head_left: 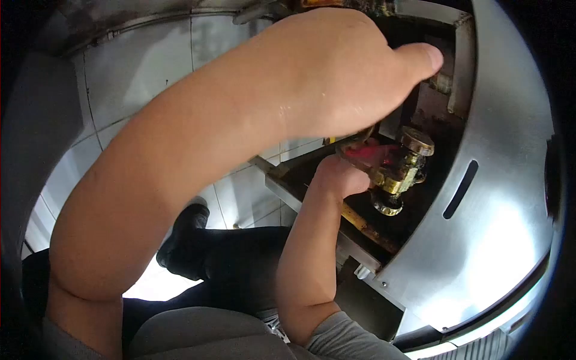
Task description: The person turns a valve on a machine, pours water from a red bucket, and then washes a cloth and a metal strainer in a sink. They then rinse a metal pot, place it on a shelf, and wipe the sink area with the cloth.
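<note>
My left hand (360,66) reaches across the upper middle of the head view into an open metal appliance. Its thumb is stretched out to the right, while its other fingers are hidden behind the back of the hand. Lower down, my right hand (343,177) is closed beside a brass valve (396,180) with round knobs at its top and bottom. A red patch (375,155) shows just past its fingers, next to a curved brownish metal piece (355,161). What the right hand grips is mostly hidden.
A shiny steel panel (498,198) with a slot curves along the right. The opening's metal frame edge (285,192) crosses below the hands, near a yellowish pipe (363,225). White wall tiles (144,72) and a black boot (183,240) are at left.
</note>
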The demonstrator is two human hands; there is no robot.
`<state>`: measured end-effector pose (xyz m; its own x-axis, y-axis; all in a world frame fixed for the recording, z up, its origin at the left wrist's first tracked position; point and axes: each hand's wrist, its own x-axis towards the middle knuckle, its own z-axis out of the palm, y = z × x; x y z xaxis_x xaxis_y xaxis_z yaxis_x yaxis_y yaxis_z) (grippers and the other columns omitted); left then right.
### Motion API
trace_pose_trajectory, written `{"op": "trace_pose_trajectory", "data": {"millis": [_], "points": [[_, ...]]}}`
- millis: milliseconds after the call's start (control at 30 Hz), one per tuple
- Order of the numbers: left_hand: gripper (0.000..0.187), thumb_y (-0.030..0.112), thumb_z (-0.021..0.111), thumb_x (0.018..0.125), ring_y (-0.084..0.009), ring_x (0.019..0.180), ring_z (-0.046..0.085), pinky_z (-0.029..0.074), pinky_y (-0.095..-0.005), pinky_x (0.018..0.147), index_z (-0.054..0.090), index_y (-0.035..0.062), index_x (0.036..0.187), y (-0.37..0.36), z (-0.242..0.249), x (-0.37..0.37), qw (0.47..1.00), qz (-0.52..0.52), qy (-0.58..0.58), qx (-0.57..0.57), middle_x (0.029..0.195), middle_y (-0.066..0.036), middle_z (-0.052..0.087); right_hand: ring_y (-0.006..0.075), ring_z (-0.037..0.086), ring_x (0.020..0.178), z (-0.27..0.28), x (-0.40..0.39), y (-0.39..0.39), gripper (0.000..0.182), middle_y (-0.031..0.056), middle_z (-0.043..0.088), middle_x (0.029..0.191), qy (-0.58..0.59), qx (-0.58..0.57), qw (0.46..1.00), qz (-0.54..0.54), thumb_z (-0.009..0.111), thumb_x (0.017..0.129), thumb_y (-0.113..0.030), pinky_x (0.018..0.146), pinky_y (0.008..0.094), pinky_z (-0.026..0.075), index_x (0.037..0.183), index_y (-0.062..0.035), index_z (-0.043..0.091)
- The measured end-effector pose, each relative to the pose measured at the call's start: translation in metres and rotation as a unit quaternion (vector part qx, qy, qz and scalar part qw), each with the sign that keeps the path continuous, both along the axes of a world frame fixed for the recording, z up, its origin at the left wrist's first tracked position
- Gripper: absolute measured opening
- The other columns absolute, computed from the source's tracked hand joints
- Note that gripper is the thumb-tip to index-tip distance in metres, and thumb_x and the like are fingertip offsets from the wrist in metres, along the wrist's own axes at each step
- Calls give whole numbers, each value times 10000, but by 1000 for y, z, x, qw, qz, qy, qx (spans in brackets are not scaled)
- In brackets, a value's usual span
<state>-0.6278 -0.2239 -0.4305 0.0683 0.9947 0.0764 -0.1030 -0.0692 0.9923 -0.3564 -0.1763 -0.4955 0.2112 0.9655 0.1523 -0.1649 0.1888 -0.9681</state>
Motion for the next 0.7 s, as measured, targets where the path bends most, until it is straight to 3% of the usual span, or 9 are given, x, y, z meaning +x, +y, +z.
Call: {"op": "trace_pose_trajectory", "data": {"millis": [67,100,200,333,400,500,567,700], "points": [[739,482,361,1091,-342,608,622,526,-454,726,576,-36,610,-5,9,-18,990,-94,-78,-69,596,-220,584,217,609,1029,1,-13,1,255,69,624,1102,-63,-2,987,-150,600,1007,-281,888,378,486,1168,-87,560],[733,478,367,1091,-339,611,621,524,-450,719,570,-39,613,-1,13,-13,988,-81,-53,-119,595,-211,579,209,598,1030,1,-19,1,233,61,614,1092,-93,-13,970,-225,597,1003,-263,878,370,473,1154,-91,552],[703,459,388,1089,-329,618,621,523,-434,709,568,-45,634,1,14,-11,983,-64,-23,-168,599,-196,578,181,597,845,-3,-4,4,163,43,601,971,-102,-18,975,-194,586,991,-250,702,335,470,1051,-102,554],[631,424,428,1081,-316,630,630,525,-413,706,602,-52,705,4,-3,-17,980,-75,-95,-156,621,-187,596,134,508,617,-4,5,10,130,20,545,814,-19,-18,994,-107,582,958,-214,499,283,349,917,-107,520],[584,404,447,1075,-306,642,639,525,-405,705,625,-55,763,3,0,-11,979,-46,-78,-183,644,-184,614,124,481,576,-9,8,15,126,15,530,783,11,6,996,-89,580,940,-193,468,270,311,890,-104,505],[529,383,465,1070,-287,672,656,527,-401,704,650,-60,847,-8,2,8,990,40,29,-132,696,-179,648,127,486,585,-13,16,15,109,18,537,789,-22,34,993,-115,577,918,-171,476,269,313,896,-97,501],[506,374,475,1067,-278,693,666,530,-400,705,658,-61,886,-8,2,9,989,45,33,-135,730,-176,668,130,486,585,-11,12,12,102,22,542,792,-109,48,978,-170,578,911,-163,477,273,314,898,-95,502],[477,364,499,1061,-278,721,678,535,-404,713,667,-60,920,-2,2,-4,975,-18,-36,-219,767,-170,693,138,492,593,3,-4,-5,78,30,539,789,-68,-28,989,-127,574,916,-141,478,273,318,906,-99,508]]}}
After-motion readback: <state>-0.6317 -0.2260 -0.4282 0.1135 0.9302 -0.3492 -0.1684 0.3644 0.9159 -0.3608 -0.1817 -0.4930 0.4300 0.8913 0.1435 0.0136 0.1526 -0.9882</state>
